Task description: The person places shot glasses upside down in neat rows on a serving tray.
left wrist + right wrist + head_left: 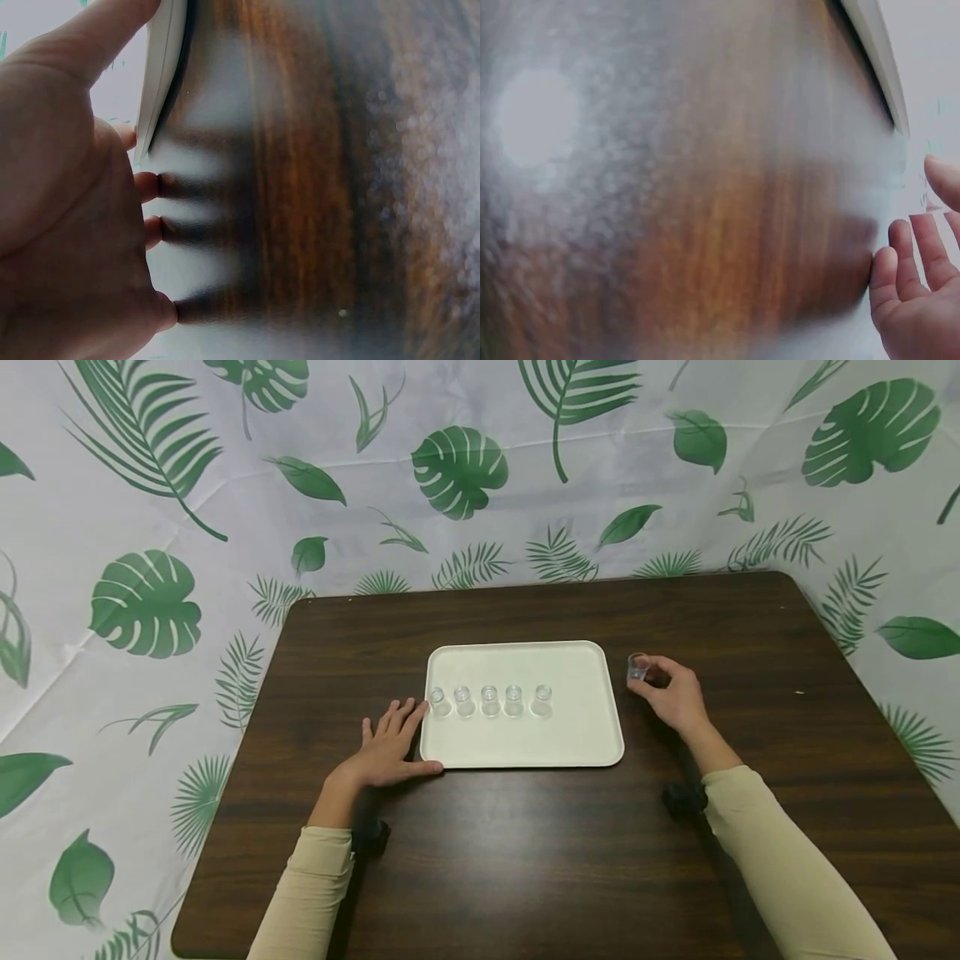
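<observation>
In the head view, my right hand point(672, 693) pinches a small clear cup point(637, 665) between thumb and fingers, just off the right side of the white tray point(577, 735). The cup hardly shows in the right wrist view, where the fingers point(931, 251) are bent toward the thumb. My left hand point(390, 752) lies spread at the tray's left side, thumb by the front left corner and index fingertip at the left rim. Several more clear cups, among them a leftmost cup point(439, 702) and a rightmost cup point(542, 702), stand in a row across the tray.
The tray sits on a dark wood-grain table point(510, 860) with rounded corners. Behind and beside the table hangs a white cloth point(570, 510) printed with green leaves. Dark straps with small devices point(684, 800) are on both wrists.
</observation>
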Motion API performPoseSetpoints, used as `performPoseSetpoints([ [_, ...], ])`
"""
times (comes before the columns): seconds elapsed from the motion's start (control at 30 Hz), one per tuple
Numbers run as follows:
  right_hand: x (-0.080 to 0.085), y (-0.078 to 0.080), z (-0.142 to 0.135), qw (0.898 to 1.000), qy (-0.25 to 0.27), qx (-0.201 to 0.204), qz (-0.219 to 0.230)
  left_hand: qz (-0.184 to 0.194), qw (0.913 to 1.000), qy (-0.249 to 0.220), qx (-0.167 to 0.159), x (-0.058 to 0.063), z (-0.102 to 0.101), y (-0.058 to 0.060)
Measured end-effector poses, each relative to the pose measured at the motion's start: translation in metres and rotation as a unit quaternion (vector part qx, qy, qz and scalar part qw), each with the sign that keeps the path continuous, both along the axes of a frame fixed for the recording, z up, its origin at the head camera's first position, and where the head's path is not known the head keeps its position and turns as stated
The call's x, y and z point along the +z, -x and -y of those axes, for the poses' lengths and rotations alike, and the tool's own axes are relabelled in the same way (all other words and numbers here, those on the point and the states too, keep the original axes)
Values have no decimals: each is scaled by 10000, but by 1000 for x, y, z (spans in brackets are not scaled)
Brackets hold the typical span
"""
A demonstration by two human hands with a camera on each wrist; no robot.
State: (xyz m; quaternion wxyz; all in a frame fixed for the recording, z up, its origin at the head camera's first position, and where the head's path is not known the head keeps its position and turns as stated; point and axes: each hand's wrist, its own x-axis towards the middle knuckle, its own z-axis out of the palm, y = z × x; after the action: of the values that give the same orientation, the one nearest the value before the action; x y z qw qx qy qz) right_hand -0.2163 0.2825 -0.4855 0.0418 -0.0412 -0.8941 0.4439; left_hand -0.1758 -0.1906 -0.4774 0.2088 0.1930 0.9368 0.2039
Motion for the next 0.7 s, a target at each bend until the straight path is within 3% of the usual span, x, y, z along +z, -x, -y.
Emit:
performPoseSetpoints([
  [0.27, 14, 2, -1, 9996, 164, -187, -144, 60, 10000, -18, 58, -5, 1, 0],
  [0.5, 27, 9, 0, 9968, -30, -277, -747, 17, 10000, -39, 28, 0, 0, -1],
  [0.7, 41, 14, 2, 9949, -150, -198, -975, -49, 9999, -92, -26, 4, -2, -1],
])
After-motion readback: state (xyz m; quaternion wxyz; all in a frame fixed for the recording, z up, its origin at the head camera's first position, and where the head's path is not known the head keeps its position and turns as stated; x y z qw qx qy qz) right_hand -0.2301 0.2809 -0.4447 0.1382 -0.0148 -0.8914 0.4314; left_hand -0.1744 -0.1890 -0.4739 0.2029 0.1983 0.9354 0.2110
